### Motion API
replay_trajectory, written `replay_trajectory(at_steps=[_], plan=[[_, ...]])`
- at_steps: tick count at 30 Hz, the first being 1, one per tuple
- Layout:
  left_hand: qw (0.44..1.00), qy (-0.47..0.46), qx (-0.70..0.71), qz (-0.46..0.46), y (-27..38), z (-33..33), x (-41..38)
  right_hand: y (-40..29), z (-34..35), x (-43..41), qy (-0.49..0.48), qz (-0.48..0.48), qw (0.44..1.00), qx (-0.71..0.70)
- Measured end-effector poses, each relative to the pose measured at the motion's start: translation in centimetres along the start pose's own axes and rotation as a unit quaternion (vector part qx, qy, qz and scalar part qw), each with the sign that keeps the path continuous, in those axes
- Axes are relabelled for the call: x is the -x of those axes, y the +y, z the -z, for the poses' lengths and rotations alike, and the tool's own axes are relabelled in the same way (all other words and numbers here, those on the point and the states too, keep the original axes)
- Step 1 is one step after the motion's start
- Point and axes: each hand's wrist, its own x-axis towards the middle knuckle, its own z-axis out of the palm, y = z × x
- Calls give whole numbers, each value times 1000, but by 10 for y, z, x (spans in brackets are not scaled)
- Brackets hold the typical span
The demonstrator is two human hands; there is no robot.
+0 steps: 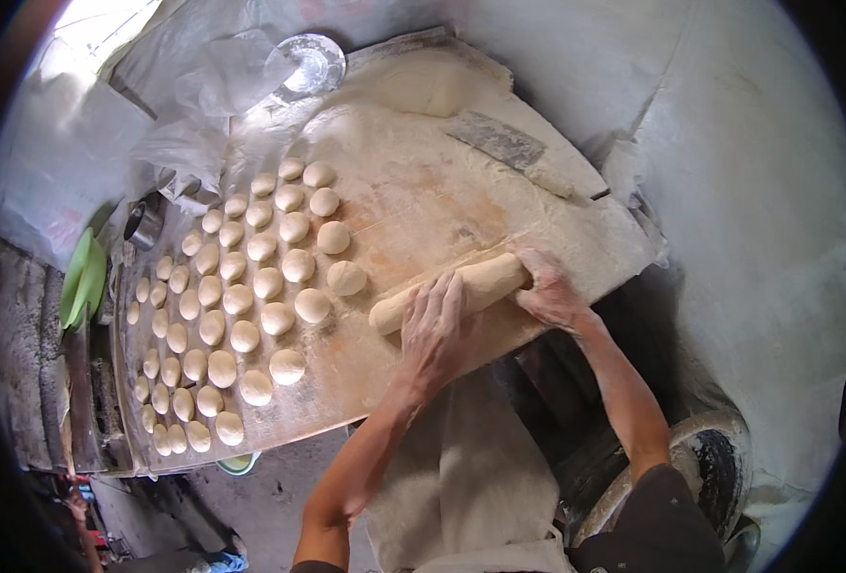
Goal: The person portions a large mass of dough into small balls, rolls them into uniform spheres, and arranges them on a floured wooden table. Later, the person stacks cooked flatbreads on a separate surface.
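Note:
A thick dough roll [493, 281] lies slantwise on a floured wooden worktable [423, 193]. My left hand [437, 329] rests across its middle, fingers laid over the top and thumb hidden. Around the roll's right end my right hand [548, 290] is curled, with flour on the skin. To the left, many round dough balls [261, 247] stand apart from each other in loose rows. The closest of them, a dough ball [347, 278], sits just beyond the roll's left end without touching it.
Behind lie a flat grey blade-like tool [498, 140], a pale dough mass [423, 86] and a metal plate [312, 64]. A metal cup [143, 225] and a green plastic basin [82, 279] are at left. A large round tub [734, 458] stands lower right. Another person's hand [77, 503] shows lower left.

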Motion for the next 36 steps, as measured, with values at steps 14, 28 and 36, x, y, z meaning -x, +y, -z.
replay_trajectory(at_steps=[14, 28, 36], plan=[[998, -11, -65, -24, -10, -45, -35, -34, -82, -13, 272, -44, 950, -146], [988, 70, -132, -48, -62, 3, -2, -27, -35, 14, 86, 199, 917, 334], [990, 48, -117, 57, -79, 4, -17, 2, -76, -34, 96, 182, 963, 171]])
